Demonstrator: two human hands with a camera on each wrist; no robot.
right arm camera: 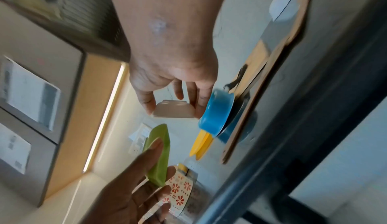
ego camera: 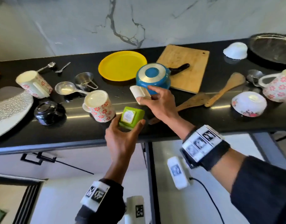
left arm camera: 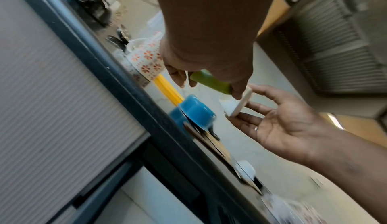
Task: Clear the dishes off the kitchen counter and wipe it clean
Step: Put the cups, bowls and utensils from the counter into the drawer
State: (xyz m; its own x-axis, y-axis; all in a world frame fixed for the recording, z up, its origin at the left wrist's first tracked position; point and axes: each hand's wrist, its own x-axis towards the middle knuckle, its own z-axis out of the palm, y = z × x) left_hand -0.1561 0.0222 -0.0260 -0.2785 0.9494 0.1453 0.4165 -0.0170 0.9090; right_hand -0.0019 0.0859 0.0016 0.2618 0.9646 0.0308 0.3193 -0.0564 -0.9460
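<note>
The left hand (ego camera: 121,139) pinches a small green square dish (ego camera: 131,117) between thumb and fingers, holding it tilted in the air above the front edge of the black counter (ego camera: 171,126), its labelled underside toward the head camera. The right hand (ego camera: 160,102) grips a small white square dish (ego camera: 140,92) the same way, thumb on one side and fingers on the other, lifted just in front of an overturned blue saucepan (ego camera: 152,78). The two held dishes are close together but apart. The saucepan's black handle lies on a wooden cutting board (ego camera: 186,68), and a yellow plate (ego camera: 122,65) sits just to its left. A floral mug (ego camera: 99,105) lies on its side just left of the green dish, with a dark bowl (ego camera: 49,112) further left. Two wooden spatulas (ego camera: 223,89) rest to the right, near an overturned floral bowl (ego camera: 249,104).
</note>
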